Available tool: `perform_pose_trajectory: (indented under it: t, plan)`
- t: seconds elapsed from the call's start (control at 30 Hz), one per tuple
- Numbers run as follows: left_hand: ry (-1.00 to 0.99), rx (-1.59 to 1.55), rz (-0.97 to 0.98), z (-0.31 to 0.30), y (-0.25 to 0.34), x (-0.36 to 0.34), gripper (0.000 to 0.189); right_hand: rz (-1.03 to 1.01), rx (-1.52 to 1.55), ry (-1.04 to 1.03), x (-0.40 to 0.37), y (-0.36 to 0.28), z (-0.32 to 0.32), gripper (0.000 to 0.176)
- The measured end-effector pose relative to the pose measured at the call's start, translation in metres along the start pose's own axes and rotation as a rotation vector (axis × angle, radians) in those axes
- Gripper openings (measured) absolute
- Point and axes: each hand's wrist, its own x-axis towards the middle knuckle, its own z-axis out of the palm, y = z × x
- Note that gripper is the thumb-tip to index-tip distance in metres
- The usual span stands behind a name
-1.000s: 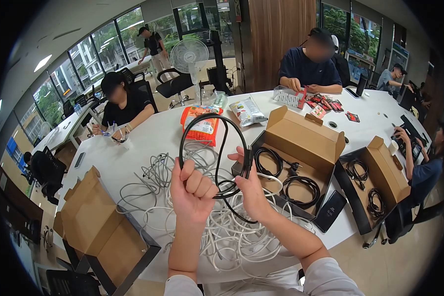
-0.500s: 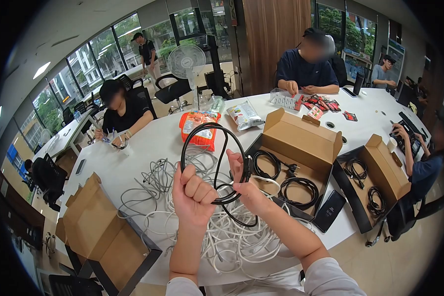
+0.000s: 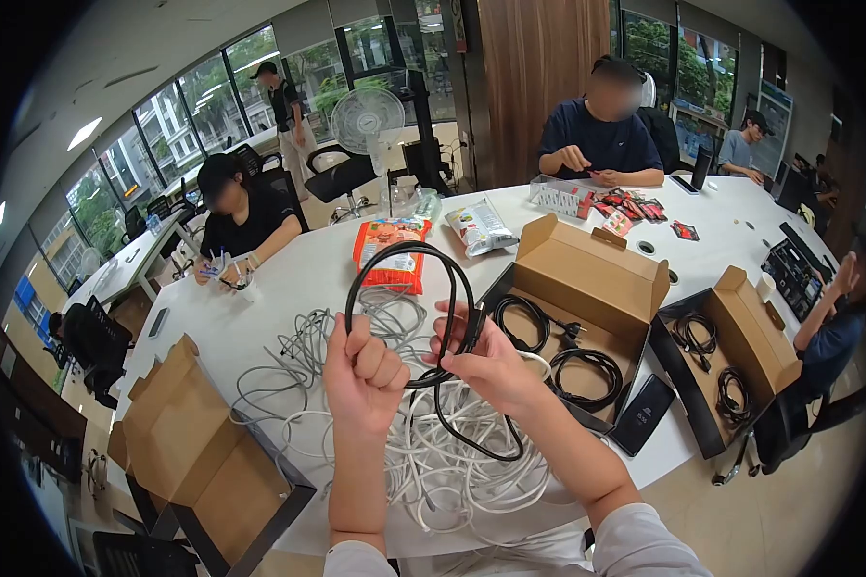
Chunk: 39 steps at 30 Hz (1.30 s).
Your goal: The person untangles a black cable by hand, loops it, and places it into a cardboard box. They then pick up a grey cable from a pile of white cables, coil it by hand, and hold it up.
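Above the table I hold a black power cable [image 3: 406, 244] wound into upright loops. My left hand [image 3: 368, 370] is closed in a fist around the left side of the coil. My right hand [image 3: 479, 361] grips the right side near a dark connector, its fingers curled about the strands. A loose length of the cable hangs below my right hand. Beneath my hands lies a tangled heap of white cables [image 3: 452, 476], with grey cables [image 3: 303, 348] to its left. Right of my hands, an open cardboard box [image 3: 587, 264] contains coiled black cables [image 3: 589, 375].
A second open box [image 3: 755, 327] with black coils stands at right, beside a phone [image 3: 643, 415]. Another open box [image 3: 188, 423] is at left. Snack bags [image 3: 392, 236] lie ahead. People sit around the white table [image 3: 308, 255]; a fan [image 3: 368, 120] stands behind.
My left hand has shifted slightly left and down with the coil. My right-hand fingers have closed further around the strands, and the loose length hangs lower and farther right.
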Motion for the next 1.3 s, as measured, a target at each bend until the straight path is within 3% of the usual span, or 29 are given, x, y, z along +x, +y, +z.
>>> perform_pose_trajectory:
  t: [0.17,0.3,0.5,0.6,0.73,0.83,0.97,1.07,1.2,1.23,1.3]
  plan:
    - [0.119,0.244,0.071,0.006,-0.005,0.001,0.038,0.026,-0.006,0.033,-0.001,-0.005,-0.002,0.038]
    - [0.148,0.390,0.100,0.004,-0.010,0.007,0.038,0.006,0.107,0.099,-0.004,-0.012,0.008,0.028]
    - [0.052,0.563,0.054,-0.004,-0.020,0.013,0.045,-0.184,0.170,0.010,-0.003,-0.025,-0.006,0.025]
    - [0.043,0.560,-0.091,-0.006,-0.035,0.013,0.059,-0.322,0.260,0.047,-0.005,-0.039,-0.009,0.027]
    - [-0.165,0.710,-0.441,-0.017,-0.061,0.009,0.055,-0.515,0.251,0.129,-0.008,-0.061,-0.022,0.030]
    - [-0.333,0.808,-0.482,-0.003,-0.080,0.002,0.043,-0.570,0.251,0.082,-0.008,-0.067,-0.032,0.029]
    - [-0.175,0.236,-0.628,-0.004,-0.079,0.003,0.031,-0.656,0.007,0.044,-0.007,-0.069,-0.040,0.025]
    - [-0.093,-0.263,-0.733,-0.014,-0.058,0.007,0.037,-0.703,-0.273,-0.047,-0.006,-0.075,-0.045,0.024]
    - [0.092,-0.040,-0.641,0.015,-0.035,0.008,0.048,-0.771,-0.870,-0.128,-0.010,-0.080,-0.043,0.021]
    - [0.081,-0.110,-0.590,0.013,-0.036,0.009,0.045,-0.738,-0.946,-0.136,-0.012,-0.081,-0.041,0.022]
    - [0.319,0.017,-0.516,0.030,-0.039,0.010,0.041,-0.775,-1.129,-0.147,-0.013,-0.081,-0.032,0.022]
